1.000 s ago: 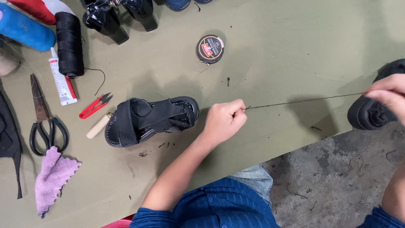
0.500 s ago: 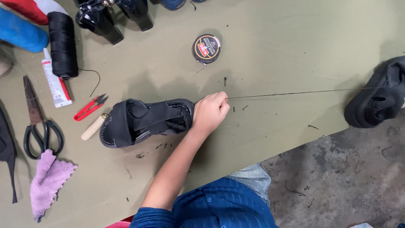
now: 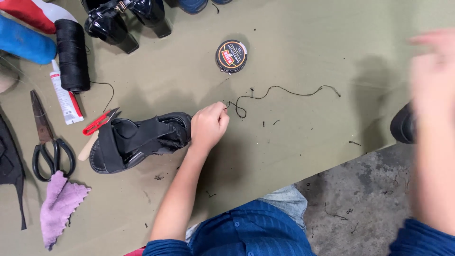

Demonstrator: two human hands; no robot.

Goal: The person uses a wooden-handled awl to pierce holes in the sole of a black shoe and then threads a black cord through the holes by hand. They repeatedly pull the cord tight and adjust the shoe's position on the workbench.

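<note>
While the far left of the table (image 3: 303,38) is kinda cluttered, with scissors (image 3: 45,142), a purple cloth (image 3: 59,208), a glue tube (image 3: 64,97), a black thread spool (image 3: 72,54) and red snips (image 3: 99,122), the action's in the middle. A black sandal (image 3: 132,142) lies on its side, and the left hand (image 3: 208,127) sits right against its toe end, fingers clenched, pinching a black thread (image 3: 284,90) that trails loose and curly over the table to the right. Above that there's a round polish tin (image 3: 232,56). Way over right, the right hand (image 3: 433,76) is up in the air and a total blur; can't tell what its fingers are doing. Just below it, another black shoe (image 3: 403,125) pokes out.
</note>
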